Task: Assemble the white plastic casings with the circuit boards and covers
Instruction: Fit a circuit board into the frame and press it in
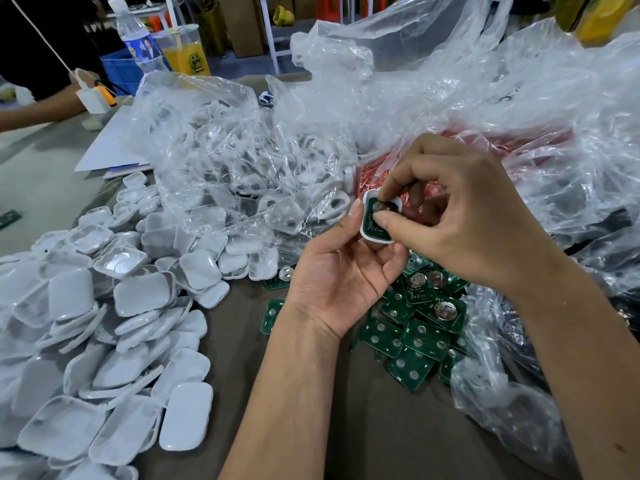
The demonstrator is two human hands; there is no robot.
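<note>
Grey-brown cloth covers the counter [363, 410], and crumpled clear plastic bags [450, 98] rise behind and to the right of both hands. Left hand [332, 282] is palm up, its fingers curled under a white plastic casing [367, 226] and its thumb lying along the casing's left edge. A green circuit board [377, 216] sits inside that casing. Right hand [460, 216] comes over from the right, thumb and forefinger bent and pinching down on the board, the other fingers curled behind it. Just below and to the right of the hands lies a loose heap of green circuit boards [419, 327], some showing round silver cells, the heap partly tucked under a bag's edge. Well to the left of the hands spreads a large pile of white covers [104, 341], many lying face down, reaching to the near edge of the view. Beyond the hands, one clear bag holds more white parts [242, 161], and red foil [374, 174] shows through the plastic right behind the fingers. Far beyond the left hand stand a water bottle [138, 39] and a cup of orange drink [187, 53], with another person's forearm [38, 109] resting nearby.
</note>
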